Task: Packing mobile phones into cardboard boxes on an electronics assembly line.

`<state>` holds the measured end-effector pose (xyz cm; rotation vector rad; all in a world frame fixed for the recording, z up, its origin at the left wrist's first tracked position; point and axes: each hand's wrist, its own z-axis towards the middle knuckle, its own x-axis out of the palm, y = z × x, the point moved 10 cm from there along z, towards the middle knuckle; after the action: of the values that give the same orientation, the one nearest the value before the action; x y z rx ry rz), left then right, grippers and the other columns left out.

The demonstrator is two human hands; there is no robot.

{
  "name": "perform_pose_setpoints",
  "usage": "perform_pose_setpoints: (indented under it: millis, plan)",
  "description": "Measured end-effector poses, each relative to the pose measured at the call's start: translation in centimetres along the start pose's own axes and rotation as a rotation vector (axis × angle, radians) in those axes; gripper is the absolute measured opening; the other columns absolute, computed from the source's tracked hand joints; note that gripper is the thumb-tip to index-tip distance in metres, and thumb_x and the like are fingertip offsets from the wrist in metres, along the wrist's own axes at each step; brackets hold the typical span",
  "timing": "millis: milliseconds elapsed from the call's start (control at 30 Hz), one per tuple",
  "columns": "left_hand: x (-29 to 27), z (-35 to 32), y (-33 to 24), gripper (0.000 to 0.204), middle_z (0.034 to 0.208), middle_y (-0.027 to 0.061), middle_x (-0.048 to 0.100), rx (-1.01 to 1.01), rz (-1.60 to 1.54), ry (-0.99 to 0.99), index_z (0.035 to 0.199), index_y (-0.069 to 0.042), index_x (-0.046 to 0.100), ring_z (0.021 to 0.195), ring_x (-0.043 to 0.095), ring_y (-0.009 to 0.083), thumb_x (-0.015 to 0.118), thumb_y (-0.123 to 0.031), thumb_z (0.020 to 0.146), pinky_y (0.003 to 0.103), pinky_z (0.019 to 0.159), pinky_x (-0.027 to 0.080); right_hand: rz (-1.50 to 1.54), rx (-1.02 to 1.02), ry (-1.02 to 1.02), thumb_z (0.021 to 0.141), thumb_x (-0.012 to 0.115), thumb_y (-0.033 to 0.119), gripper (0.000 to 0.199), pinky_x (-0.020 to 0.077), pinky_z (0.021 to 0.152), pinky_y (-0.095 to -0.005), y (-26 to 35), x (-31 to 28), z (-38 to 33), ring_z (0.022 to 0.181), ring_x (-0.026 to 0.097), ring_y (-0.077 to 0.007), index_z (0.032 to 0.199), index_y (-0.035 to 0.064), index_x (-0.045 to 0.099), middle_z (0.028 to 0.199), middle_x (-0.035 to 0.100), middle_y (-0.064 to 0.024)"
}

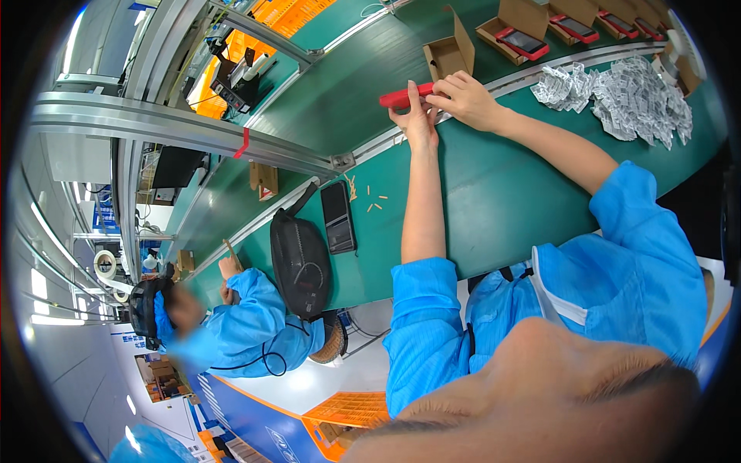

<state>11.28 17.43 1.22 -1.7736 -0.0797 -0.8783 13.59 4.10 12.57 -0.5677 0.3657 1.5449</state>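
A red handheld device [397, 99] is raised above the near edge of the conveyor, its flat side turned mostly out of sight. My left hand [419, 125] grips it from below, with thumb and fingers on either side. At its right end, the bent fingers of my right hand [465, 100] close on the device; the fingertips are partly hidden. Just beyond my hands stands an open brown cardboard box [446, 60]. To its right, another open box holds a red device with a dark screen [522, 42], and several similar boxed devices follow along the belt.
A heap of small white printed packets [641, 100] lies on the green table [509, 208] at right. Small tan sticks [373, 207], a black case [337, 216] and a black bag [299, 262] lie left. A co-worker in blue [255, 324] sits beyond. A metal frame [193, 123] spans the belt.
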Motion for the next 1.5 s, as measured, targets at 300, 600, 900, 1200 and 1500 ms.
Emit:
perform_pose_setpoints:
  millis: [300,600,900,1200,1500]
  plan:
    - [-0.3,-0.6,-0.2,0.099,0.11,0.0156,0.05,0.014,0.1,-0.084,0.137,-0.007,0.008,0.081,0.062,0.0214,0.078,-0.035,0.073,0.032,0.061,0.056,-0.046,-0.1,0.038,0.071,0.059,0.011,0.023,0.0397,0.076,-0.0305,0.4,1.4,1.2,0.083,0.05,-0.0174,0.094,0.0083,0.058,0.089,0.05,-0.0025]
    - [-0.8,0.7,0.9,0.09,0.095,0.0146,0.055,0.032,0.096,-0.097,0.133,-0.002,0.015,0.076,0.062,0.0223,0.076,-0.037,0.075,0.035,0.064,0.056,-0.236,-0.239,0.202,0.07,0.058,0.015,0.014,0.0404,0.077,-0.0306,1.8,1.9,-1.2,0.084,0.049,-0.0189,0.08,0.0051,0.057,0.086,0.05,-0.0041]
    - [0.5,1.3,2.5,0.063,0.104,0.0203,0.052,-0.209,-0.238,0.22,0.117,-0.002,0.039,0.093,0.059,0.0321,0.062,-0.051,0.083,0.041,0.084,0.054,0.128,0.545,0.427,0.08,0.058,0.007,0.008,0.0416,0.072,-0.0375,-6.2,-6.5,-6.1,0.083,0.052,-0.0272,0.084,0.0053,0.052,0.088,0.055,-0.0099]
    - [5.0,-1.9,2.0,0.058,0.122,0.0208,0.052,-0.25,-0.204,0.561,0.125,-0.005,0.043,0.107,0.056,0.0344,0.048,-0.052,0.09,0.04,0.089,0.051,-0.503,0.295,0.326,0.075,0.061,0.011,0.021,0.039,0.079,-0.0324,-8.1,-7.2,-7.7,0.092,0.05,-0.0236,0.094,0.0035,0.054,0.087,0.052,-0.0094]
    - [7.1,-3.6,2.6,0.063,0.126,0.0151,0.051,-0.22,-0.107,0.687,0.132,-0.009,0.038,0.117,0.049,0.0298,0.041,-0.056,0.091,0.042,0.101,0.038,1.962,1.469,0.115,0.097,0.045,0.032,0.03,0.047,0.066,-0.023,-2.9,5.2,-10.1,0.069,0.055,-0.0085,0.1,0.0044,0.057,0.089,0.062,-0.0051]
